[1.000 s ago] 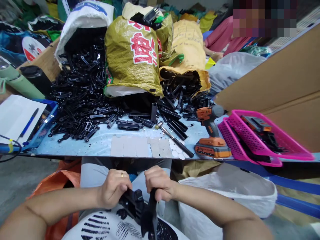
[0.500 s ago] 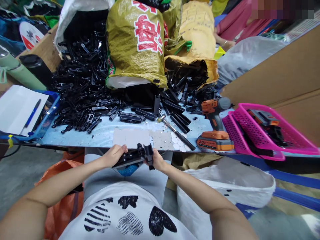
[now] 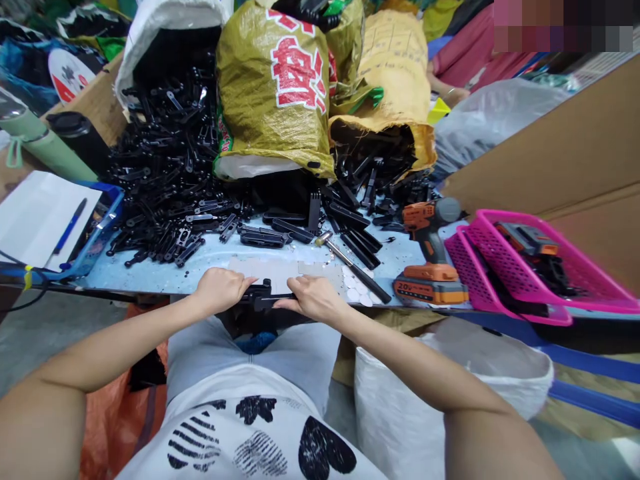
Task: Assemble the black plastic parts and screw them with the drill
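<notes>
A black jointed plastic part (image 3: 263,294) spans the gap between my two hands at the table's front edge. My left hand (image 3: 223,289) grips its left end, fingers closed. On the other end, my right hand (image 3: 315,298) pinches it between thumb and fingers. Pale grey sheets (image 3: 273,268) lie on the table just behind the part. A hammer (image 3: 353,267) with a dark handle rests to the right of them. Several long black pieces (image 3: 263,237) lie farther back. The part's exact kind cannot be made out.
An orange cordless drill (image 3: 431,250) stands on its battery at right, beside pink baskets (image 3: 565,267). Heaped black parts (image 3: 165,180) cover the left. Behind are a gold sack (image 3: 270,87) and a yellow sack (image 3: 395,67). A blue tray (image 3: 107,213) holds paper and a pen. Another person's arm (image 3: 447,90) shows beyond.
Both hands have moved forward from above the lap to the table edge, carrying the black part. It is now turned more level, and my right hand has come over its end.
</notes>
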Demonstrator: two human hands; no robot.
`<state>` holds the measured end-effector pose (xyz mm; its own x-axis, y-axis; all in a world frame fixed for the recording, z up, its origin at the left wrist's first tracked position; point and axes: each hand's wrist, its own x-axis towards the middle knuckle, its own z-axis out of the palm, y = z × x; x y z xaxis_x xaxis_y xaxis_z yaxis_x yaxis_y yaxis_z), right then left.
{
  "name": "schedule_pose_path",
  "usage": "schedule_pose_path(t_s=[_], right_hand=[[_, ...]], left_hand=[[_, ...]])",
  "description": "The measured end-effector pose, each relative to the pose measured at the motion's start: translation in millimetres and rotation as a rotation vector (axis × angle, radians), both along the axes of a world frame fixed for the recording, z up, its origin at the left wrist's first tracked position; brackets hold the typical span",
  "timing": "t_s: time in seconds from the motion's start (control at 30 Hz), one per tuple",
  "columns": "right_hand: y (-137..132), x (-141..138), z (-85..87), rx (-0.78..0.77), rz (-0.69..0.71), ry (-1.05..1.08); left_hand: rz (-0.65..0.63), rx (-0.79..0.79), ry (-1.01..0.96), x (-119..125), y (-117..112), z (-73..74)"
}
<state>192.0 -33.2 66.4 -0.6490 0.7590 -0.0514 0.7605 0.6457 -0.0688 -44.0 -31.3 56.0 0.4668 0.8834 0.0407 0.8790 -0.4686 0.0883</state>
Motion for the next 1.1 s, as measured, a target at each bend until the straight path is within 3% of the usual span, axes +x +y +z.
schedule_pose_path(t_s=[0.17, 0.3, 0.43, 0.53, 0.67, 0.8, 0.87, 1.0, 1.03, 1.1], right_hand=[[2.3, -16.7, 4.7, 0.189, 0.183, 0.068], [5.2, -22.7, 6.6, 0.178, 0.141, 0.048], [13.4, -17.6, 10.3, 0.134, 0.300, 0.083], [20.1, -15.1, 7.0, 0.123, 0.340, 0.107], [28.5, -16.8, -4.1, 0.119, 0.323, 0.141], [42.3, -2.5, -13.5, 0.149, 0.309, 0.202], [49.6, 20.1, -21.5, 0.199, 0.161, 0.213], [57.1, 83.3, -50.7, 0.245, -0.572, 0.019], [57.0, 96.8, -57.9, 0.214, -0.687, -0.059], [54.9, 114.0, -66.0, 0.131, -0.773, -0.159]], left_hand=[[0.046, -0.066, 0.045, 8.6, -0.7, 8.4], [0.075, -0.024, -0.013, 10.2, 1.0, 12.2], [0.027, -0.039, -0.023, 9.0, 5.2, 12.6], [0.008, -0.065, -0.007, 8.8, 8.1, 11.1], [0.005, -0.075, -0.012, 9.3, 14.2, 2.3], [0.041, 0.043, -0.055, 14.8, 33.0, -22.5], [0.019, 0.109, -0.054, 19.4, 43.9, -38.6], [-0.095, 0.179, -0.060, 24.7, 48.7, -63.3], [-0.138, 0.200, -0.073, 24.5, 45.4, -66.7], [-0.214, 0.244, -0.087, 22.9, 36.0, -71.0]])
